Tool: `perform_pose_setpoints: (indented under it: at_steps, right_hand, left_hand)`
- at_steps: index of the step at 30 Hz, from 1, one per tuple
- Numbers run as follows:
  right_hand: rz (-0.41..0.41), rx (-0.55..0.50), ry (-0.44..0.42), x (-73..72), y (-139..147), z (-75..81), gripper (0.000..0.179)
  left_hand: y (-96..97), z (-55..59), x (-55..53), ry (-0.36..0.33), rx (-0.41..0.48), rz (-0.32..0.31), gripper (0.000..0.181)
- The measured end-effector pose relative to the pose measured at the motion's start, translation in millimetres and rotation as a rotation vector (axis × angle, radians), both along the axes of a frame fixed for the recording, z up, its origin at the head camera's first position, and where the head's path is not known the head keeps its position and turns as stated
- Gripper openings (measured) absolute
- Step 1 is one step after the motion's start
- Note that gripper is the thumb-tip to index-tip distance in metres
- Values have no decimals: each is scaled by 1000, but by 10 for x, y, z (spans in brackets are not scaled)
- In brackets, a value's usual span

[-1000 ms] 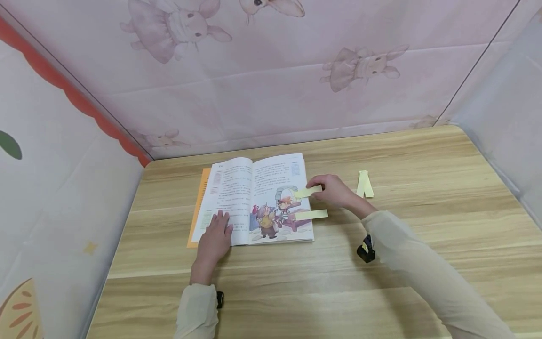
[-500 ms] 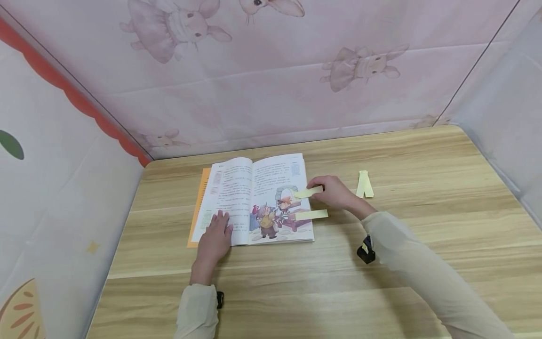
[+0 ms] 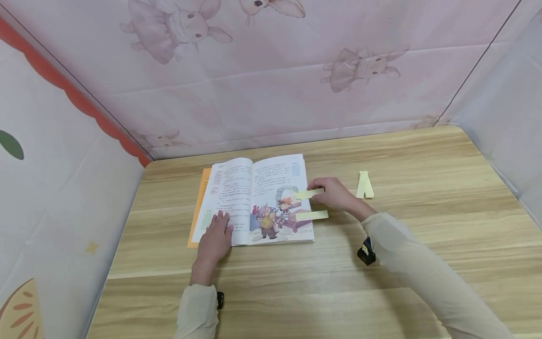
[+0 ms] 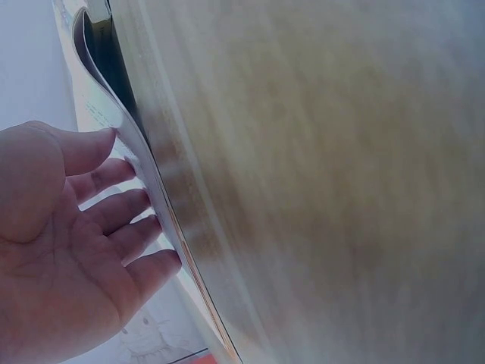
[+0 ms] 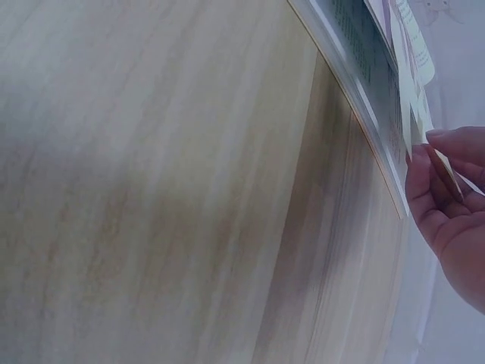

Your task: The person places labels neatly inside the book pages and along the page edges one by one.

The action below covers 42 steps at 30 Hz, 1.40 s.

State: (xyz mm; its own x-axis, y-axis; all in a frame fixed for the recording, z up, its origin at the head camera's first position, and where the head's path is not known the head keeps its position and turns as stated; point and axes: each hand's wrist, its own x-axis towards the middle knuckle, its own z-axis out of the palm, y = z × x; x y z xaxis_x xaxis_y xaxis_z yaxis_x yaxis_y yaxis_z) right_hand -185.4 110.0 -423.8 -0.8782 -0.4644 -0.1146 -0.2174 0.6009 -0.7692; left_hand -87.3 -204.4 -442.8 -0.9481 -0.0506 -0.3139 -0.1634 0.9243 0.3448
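Note:
An open book [image 3: 235,188] with printed text lies on the wooden table, a cartoon picture on its right page. My left hand [image 3: 215,239] rests with spread fingers on the lower left page; the left wrist view shows its fingertips [image 4: 155,262] on the paper beside the book's bottom edge. At the right edge of the book, my right hand [image 3: 332,192] pinches a pale yellow paper strip [image 3: 306,193] that reaches over the picture. In the right wrist view the thumb and fingers meet around this strip. A second yellow strip [image 3: 311,215] sticks out from the page just below.
More yellow strips [image 3: 364,185] lie fanned on the table [image 3: 423,188] to the right of my right hand. An orange cover edge [image 3: 198,207] shows under the book's left side. A pink patterned wall covering [image 3: 271,94] stands behind the table.
The held strip has swung slightly, its near end a little lower and its bend flatter. My right hand has shifted down very slightly; the left hand stays in place.

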Motion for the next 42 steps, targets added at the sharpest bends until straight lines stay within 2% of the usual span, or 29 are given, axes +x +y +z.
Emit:
perform_pose_setpoints:
  at_steps: [25,42]
  right_hand:
    - [9,-2,13,1,15,-21,24]
    - [18,-44,92,1,10,31,17]
  left_hand:
    - [-4,-9,3,8,6,-5,48]
    - [-4,3,-12,-8,11,10,47]
